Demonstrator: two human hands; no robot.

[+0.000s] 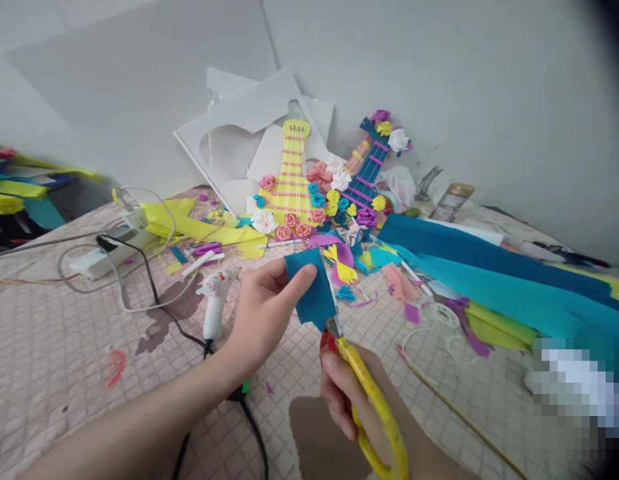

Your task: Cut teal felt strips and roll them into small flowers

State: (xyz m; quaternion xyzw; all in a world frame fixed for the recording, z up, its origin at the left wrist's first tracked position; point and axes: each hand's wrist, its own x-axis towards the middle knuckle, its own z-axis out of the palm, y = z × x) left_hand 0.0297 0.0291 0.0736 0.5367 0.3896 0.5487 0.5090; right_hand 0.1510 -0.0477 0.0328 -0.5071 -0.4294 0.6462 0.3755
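A: What might be going wrong here?

B: The left hand (pixel 269 308) is pinching a piece of dark blue paper (pixel 312 293) up between the hands, and the right hand (pixel 338 381) is gripping yellow scissors (pixel 362 368) at its right edge. If the paper is sagging, the cut could be straying.

A: And the left thumb (pixel 304 279)?

B: It's lying near that edge (too near, I'm thinking), so a slip could be nicking it.

A: What's surrounding them?

B: A tiled table (pixel 89 387) is spreading beneath both hands, a glue gun (pixel 214 310) is resting left of the left hand, and beyond them a yellow toy guitar (pixel 291 179) is standing before a pale wall (pixel 454 87)
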